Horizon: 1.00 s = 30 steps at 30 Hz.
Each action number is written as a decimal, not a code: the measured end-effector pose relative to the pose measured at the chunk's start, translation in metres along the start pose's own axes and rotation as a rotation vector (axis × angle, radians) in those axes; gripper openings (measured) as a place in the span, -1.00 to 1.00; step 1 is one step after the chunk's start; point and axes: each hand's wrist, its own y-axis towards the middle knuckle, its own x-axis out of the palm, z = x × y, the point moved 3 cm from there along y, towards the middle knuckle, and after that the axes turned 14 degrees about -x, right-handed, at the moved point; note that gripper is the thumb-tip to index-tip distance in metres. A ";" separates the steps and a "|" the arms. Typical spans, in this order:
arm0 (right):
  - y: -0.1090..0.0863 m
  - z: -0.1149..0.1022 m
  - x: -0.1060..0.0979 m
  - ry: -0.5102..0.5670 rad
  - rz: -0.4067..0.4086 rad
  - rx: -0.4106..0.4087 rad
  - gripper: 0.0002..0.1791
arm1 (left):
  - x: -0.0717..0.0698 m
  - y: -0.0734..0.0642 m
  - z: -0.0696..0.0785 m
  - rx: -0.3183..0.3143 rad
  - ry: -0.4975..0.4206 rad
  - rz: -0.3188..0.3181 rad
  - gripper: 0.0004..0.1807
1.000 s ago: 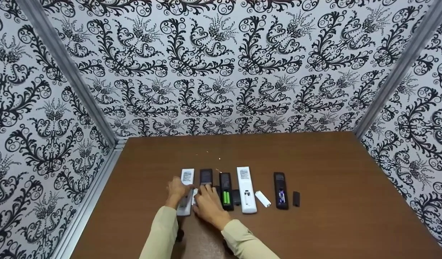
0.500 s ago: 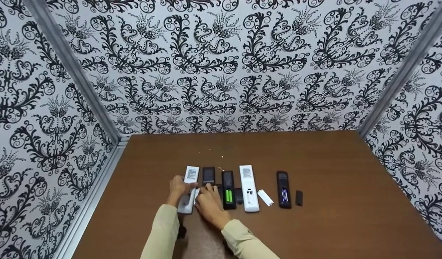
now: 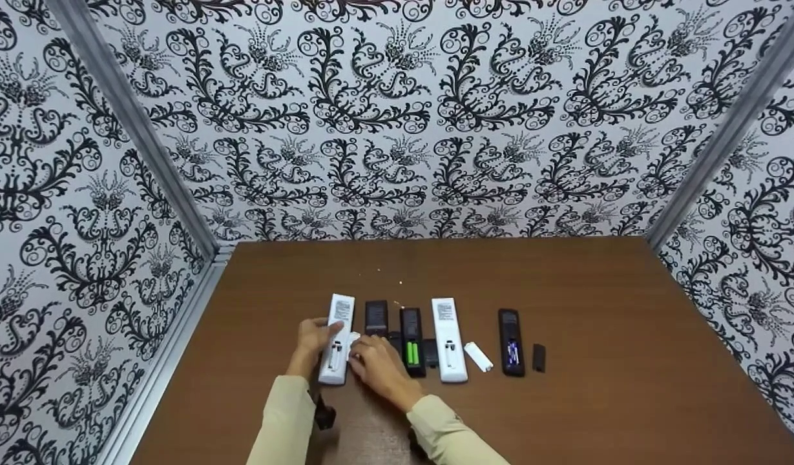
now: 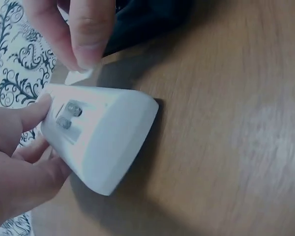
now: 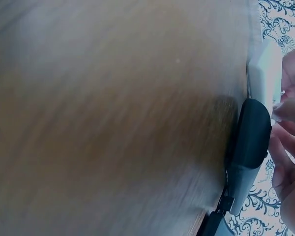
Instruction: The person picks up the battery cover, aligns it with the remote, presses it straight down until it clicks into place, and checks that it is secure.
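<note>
A white remote control (image 3: 340, 311) lies back side up at the left of a row of remotes, its battery compartment uncovered and its springs showing in the left wrist view. My left hand (image 3: 311, 339) grips its left side, thumb on the back face and fingers along the edge. Between the fingertips of my right hand (image 3: 384, 365) is a small white battery cover (image 4: 78, 77), pinched just right of that remote. Right beside my right hand is a black remote (image 3: 376, 316), its lower half hidden by the hand.
Further right lie a black remote with green batteries (image 3: 412, 352), a second white remote (image 3: 444, 316) with its white cover (image 3: 478, 356), and another black remote (image 3: 509, 323) beside a black cover (image 3: 539, 357). Patterned walls (image 3: 397, 129) enclose the brown table (image 3: 564, 413).
My left hand has shifted off the white remote's lower back to its left side, and the compartment now shows. My right hand stays close beside it with the white cover.
</note>
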 end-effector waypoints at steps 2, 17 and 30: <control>0.000 0.000 -0.001 0.070 0.037 -0.003 -0.94 | 0.002 0.001 -0.003 -0.034 -0.070 -0.026 -0.58; 0.002 0.004 -0.011 0.372 0.136 0.123 -0.88 | 0.012 0.008 -0.021 -0.101 -0.362 -0.069 -0.49; 0.012 0.005 -0.016 0.428 0.209 0.163 -0.81 | 0.014 0.012 -0.028 -0.073 -0.288 -0.101 -0.43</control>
